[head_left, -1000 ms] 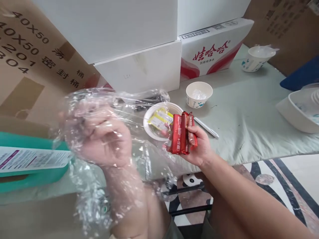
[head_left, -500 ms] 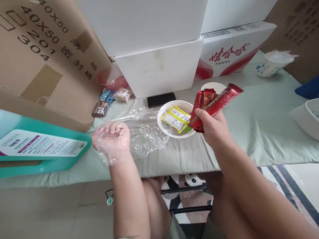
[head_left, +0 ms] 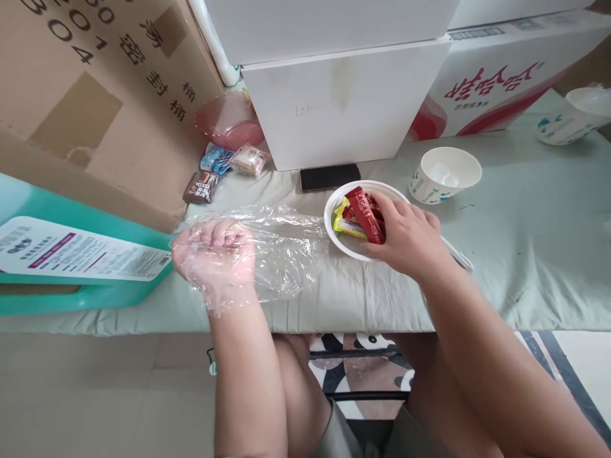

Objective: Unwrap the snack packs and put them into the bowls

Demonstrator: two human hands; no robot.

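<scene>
My left hand (head_left: pixel 217 254) rests palm up on the cloth, its fingers curled in, with a clear plastic bag (head_left: pixel 289 261) around the hand and wrist. The bag stretches rightward to the white bowl (head_left: pixel 333 236). Over that bowl's right side, my right hand (head_left: pixel 405 232) has its thumb and fingers around red snack packets (head_left: pixel 366 215), which lie inside the bowl. A yellow packet (head_left: pixel 347 224) shows partly beneath them. Part of the red packets is hidden by my right hand.
A paper cup (head_left: pixel 446 175) stands behind my right hand, and a black phone (head_left: pixel 330 177) lies behind the bowl. Small snack packets (head_left: pixel 201 186) lie by the cardboard box (head_left: pixel 143 159). A green jug (head_left: pixel 119 254) is at the left; white boxes (head_left: pixel 344 108) form the back.
My right hand has brought the red packets left and down into the bowl, over the yellow packet. My left hand stays curled in the plastic bag. The view has shifted slightly.
</scene>
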